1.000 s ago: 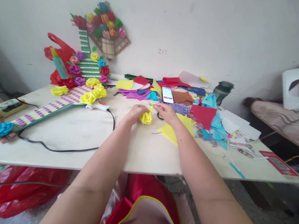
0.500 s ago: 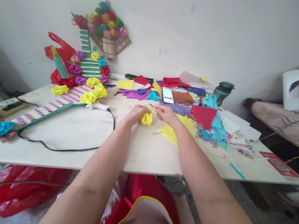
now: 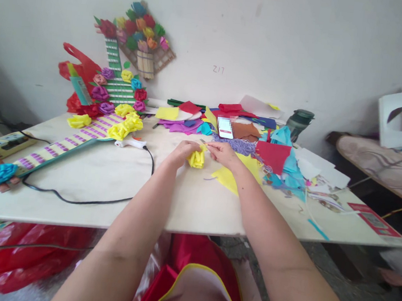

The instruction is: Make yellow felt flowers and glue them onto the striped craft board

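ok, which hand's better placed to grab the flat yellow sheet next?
Probably the right hand: the yellow sheet lies by its wrist. The left hand is farther off and holds the yellow flower. Whether the right grips anything is unclear.

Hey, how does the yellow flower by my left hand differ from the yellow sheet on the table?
The yellow flower is gathered into folds; the yellow sheet is spread out.
The flower is held in the left hand; the sheet lies on the table, partly hidden by the right forearm.
Both are yellow.
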A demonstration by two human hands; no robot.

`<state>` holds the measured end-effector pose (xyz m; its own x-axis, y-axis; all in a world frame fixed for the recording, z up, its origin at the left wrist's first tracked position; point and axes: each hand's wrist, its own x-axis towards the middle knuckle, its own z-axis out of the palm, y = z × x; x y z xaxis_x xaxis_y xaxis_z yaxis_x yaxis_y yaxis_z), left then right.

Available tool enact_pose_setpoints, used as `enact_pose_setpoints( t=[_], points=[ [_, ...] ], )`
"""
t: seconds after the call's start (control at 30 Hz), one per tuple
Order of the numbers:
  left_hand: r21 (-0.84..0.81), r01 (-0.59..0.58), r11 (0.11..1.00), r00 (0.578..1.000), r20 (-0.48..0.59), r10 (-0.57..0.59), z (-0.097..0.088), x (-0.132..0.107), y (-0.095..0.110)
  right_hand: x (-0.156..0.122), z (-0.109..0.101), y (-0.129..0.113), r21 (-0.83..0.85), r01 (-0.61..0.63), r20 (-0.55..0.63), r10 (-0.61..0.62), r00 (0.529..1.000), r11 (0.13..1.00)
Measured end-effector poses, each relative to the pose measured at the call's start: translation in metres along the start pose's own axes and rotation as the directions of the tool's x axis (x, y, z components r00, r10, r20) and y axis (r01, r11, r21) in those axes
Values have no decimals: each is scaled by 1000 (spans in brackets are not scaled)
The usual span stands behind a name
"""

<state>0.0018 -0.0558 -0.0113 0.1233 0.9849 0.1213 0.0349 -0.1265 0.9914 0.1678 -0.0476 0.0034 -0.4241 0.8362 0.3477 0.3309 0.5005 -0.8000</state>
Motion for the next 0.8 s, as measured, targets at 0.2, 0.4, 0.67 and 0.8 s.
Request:
enact_pose_setpoints(
  t=[0.2, 0.4, 0.67, 0.8],
  points=[
    [-18, -7, 1000, 1000, 4, 7, 0, 0, 2, 3, 2, 8, 15, 51, -13, -51, 999, 999],
    [-72, 34, 997, 998, -52, -37, 2, -1, 5, 4, 2, 10, -73, 88, -17, -89, 996, 993],
    [-104, 32, 994, 994, -99, -42, 1, 4, 1, 1, 1, 3, -302, 158, -15, -170, 985, 940],
    [-98, 13, 995, 995, -94, -23, 1, 3, 2, 1, 2, 1, -375, 168, -16, -188, 982, 911]
  ],
)
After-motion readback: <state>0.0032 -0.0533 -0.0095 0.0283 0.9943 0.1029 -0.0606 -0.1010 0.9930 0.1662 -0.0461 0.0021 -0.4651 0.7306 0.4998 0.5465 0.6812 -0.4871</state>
